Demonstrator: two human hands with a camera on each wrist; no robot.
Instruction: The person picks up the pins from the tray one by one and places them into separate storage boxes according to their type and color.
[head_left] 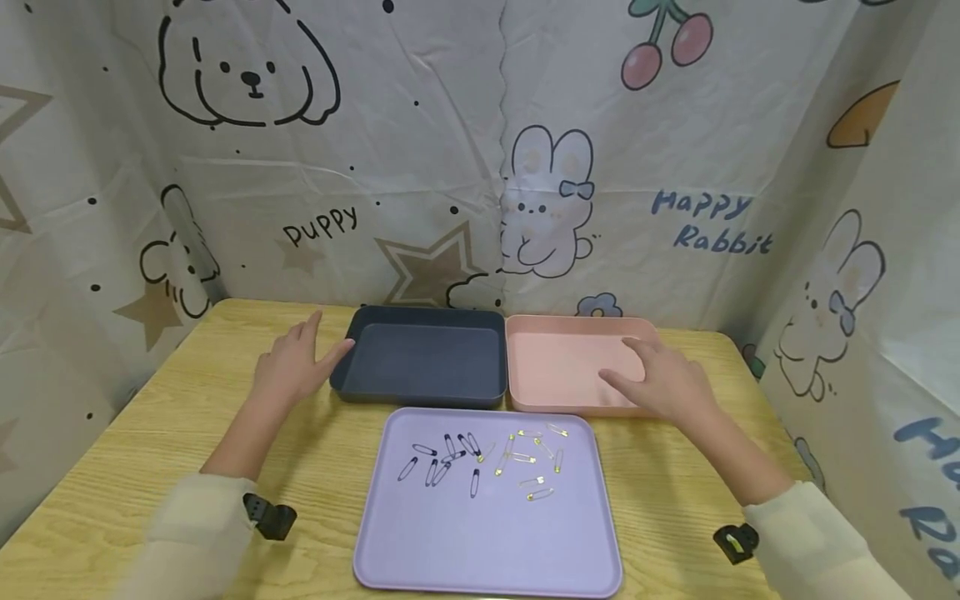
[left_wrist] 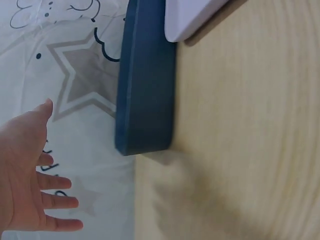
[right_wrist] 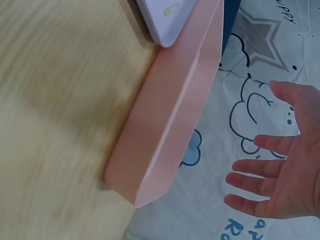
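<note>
My left hand (head_left: 292, 362), fingers extended and holding nothing, hovers by the left end of a dark blue tray (head_left: 427, 358). In the left wrist view its fingers (left_wrist: 59, 201) are spread apart from the tray's wall. Over the right end of a pink tray (head_left: 562, 367) is my right hand (head_left: 671, 379), also with straight fingers and nothing in them. In front lies a lilac tray (head_left: 487, 542). Black safety pins (head_left: 475, 483) are scattered on its left half, and gold safety pins (head_left: 540, 493) on its right half; a few lie close together in the middle.
The blue and pink trays stand side by side at the back of the wooden table (head_left: 300, 517), directly behind the lilac tray. A printed cloth (head_left: 420, 167) hangs behind the table and along both sides. Each sleeve cuff carries a small black device (head_left: 272, 517).
</note>
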